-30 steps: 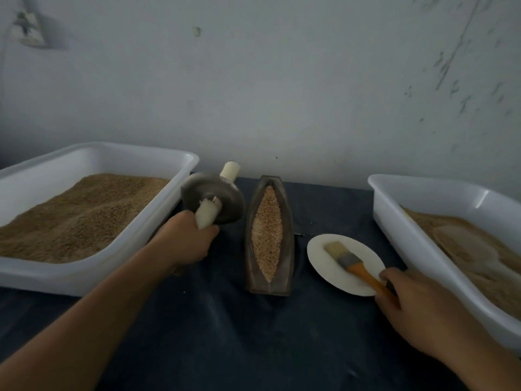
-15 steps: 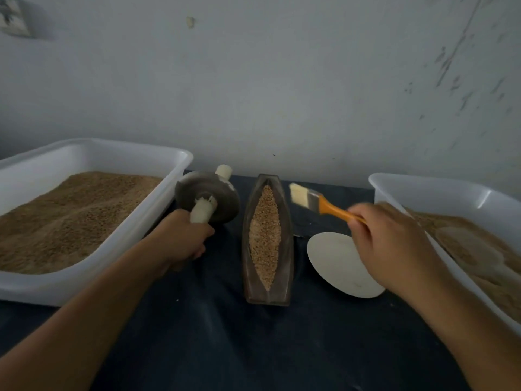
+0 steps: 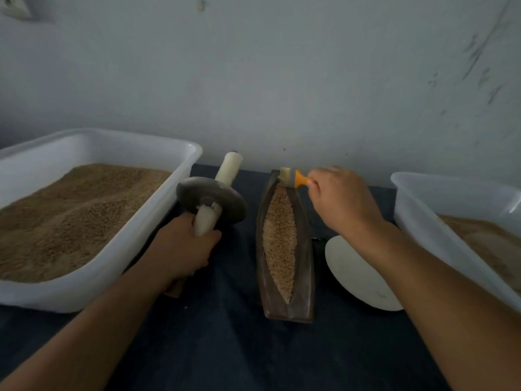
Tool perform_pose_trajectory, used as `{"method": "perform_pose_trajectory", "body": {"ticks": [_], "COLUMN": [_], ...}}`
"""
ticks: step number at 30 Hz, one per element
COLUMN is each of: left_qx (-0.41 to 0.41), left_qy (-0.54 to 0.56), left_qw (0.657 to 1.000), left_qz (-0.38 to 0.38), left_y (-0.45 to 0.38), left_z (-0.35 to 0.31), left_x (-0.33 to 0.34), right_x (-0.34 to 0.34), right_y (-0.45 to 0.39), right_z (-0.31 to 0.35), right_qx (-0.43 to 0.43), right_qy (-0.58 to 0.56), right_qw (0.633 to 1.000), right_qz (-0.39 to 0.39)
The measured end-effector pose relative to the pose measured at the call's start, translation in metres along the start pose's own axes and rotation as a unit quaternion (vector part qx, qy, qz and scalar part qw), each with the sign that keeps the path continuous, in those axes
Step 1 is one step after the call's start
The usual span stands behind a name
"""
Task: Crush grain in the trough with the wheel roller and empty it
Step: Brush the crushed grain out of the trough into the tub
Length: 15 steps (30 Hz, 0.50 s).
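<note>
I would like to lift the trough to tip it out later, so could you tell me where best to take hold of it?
Probably the near, squared end of the trough, from the person's side, fingers on the long outer walls. That end is wide and unobstructed, while the brush in the right hand sits at the narrow far tip.

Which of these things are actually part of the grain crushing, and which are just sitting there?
In use:
trough with grain
wheel roller, gripped by the left hand
brush, held by the right hand at the trough's far end

Lying about:
white disc
left tub
right tub
</note>
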<state>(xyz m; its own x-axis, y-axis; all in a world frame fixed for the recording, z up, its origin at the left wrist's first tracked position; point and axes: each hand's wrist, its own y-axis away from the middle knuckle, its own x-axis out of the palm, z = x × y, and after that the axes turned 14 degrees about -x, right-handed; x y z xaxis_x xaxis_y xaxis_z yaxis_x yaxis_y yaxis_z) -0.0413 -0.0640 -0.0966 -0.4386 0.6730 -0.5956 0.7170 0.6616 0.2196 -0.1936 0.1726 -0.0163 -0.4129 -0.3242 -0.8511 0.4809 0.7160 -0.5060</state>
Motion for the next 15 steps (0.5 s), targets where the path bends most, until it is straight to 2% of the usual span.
{"method": "perform_pose_trajectory", "body": {"ticks": [7, 9, 12, 15], "left_qx": [0.02, 0.032, 0.062, 0.096], "left_qy": [-0.052, -0.078, -0.121, -0.156], "left_qw": [0.997, 0.994, 0.984, 0.969], "left_qz": [-0.054, -0.069, -0.117, -0.168], "left_y": [0.009, 0.01, 0.014, 0.024], "left_z": [-0.002, -0.001, -0.001, -0.002], "left_x": [0.002, 0.0, 0.0, -0.003], "right_x": [-0.011, -0.023, -0.03, -0.019], "right_y": [0.016, 0.015, 0.008, -0.001], "right_z": [0.011, 0.006, 0.002, 0.007], "right_qx": [-0.039, -0.037, -0.02, -0.008], "right_qy": [-0.011, -0.026, -0.019, 0.007], "right_qw": [0.997, 0.997, 1.0, 1.0], "right_qz": [0.069, 0.056, -0.004, 0.006]}}
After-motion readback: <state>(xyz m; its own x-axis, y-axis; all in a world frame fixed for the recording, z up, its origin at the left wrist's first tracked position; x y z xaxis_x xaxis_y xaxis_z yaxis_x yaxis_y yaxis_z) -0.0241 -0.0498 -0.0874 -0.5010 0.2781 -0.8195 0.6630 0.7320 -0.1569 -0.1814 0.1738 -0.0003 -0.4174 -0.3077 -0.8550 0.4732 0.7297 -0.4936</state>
